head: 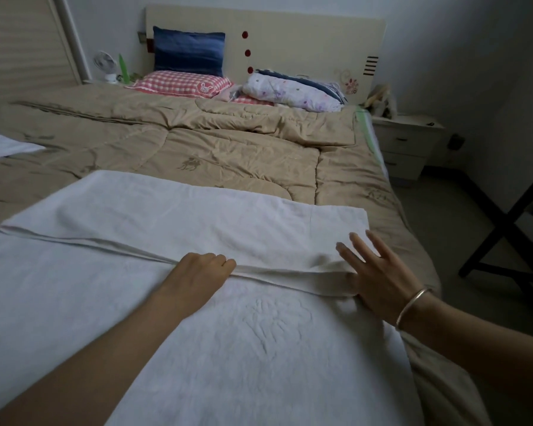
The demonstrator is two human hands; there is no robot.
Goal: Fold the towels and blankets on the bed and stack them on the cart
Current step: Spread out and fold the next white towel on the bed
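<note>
Risk, imo: big white textured towel, at 6 o'clock on tan quilted comforter, may skew or bunch if the fold edge gets tugged unevenly; left hand mid-frame, fingers curled, pinching that edge; right hand at its 3 o'clock lies flat, fingers spread, pressing the flap; 2nd white cloth at 9 o'clock

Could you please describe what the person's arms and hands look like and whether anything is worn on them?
Both forearms are bare: no sleeves in view, no gloves. The right hand has a thin, plain metal bangle on its wrist. The left hand and its wrist wear nothing, and no rings show on the visible fingers.
</note>
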